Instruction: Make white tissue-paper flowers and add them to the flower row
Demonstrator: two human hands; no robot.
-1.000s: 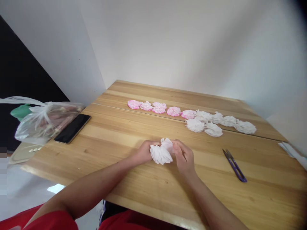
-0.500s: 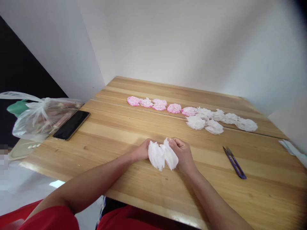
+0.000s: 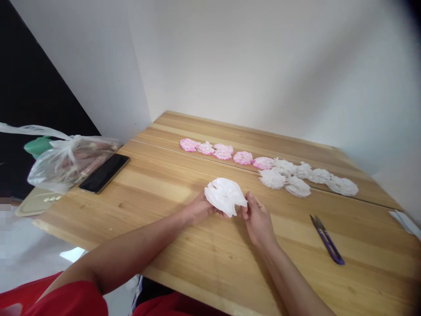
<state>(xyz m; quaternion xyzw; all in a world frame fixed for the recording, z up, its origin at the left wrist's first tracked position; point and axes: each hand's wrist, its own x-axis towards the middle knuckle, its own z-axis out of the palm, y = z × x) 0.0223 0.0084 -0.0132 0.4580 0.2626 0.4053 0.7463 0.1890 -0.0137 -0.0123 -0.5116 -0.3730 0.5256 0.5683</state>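
Observation:
A white tissue-paper flower (image 3: 225, 195), fanned out into a rough disc with a notch at its lower right, is held above the table. My left hand (image 3: 205, 207) grips it from the left and below, its fingers partly hidden under the paper. At the right edge, my right hand (image 3: 258, 219) pinches a layer between thumb and fingers. Beyond the hands lies a row of finished-looking paper flowers: pink-edged ones (image 3: 243, 158) on the left and plain white ones (image 3: 297, 186) on the right.
Purple thread snips (image 3: 327, 241) lie at the right of the wooden table (image 3: 158, 175). A black phone (image 3: 104, 173) and a clear plastic bag (image 3: 72, 160) are at the left edge. Folded white paper (image 3: 404, 223) sits at the far right edge. Walls stand behind the table.
The white flower has turned from an upright, two-lobed bunch into a flatter, opened disc facing up. My right hand has shifted slightly down and right along its edge. The camera view has tilted slightly.

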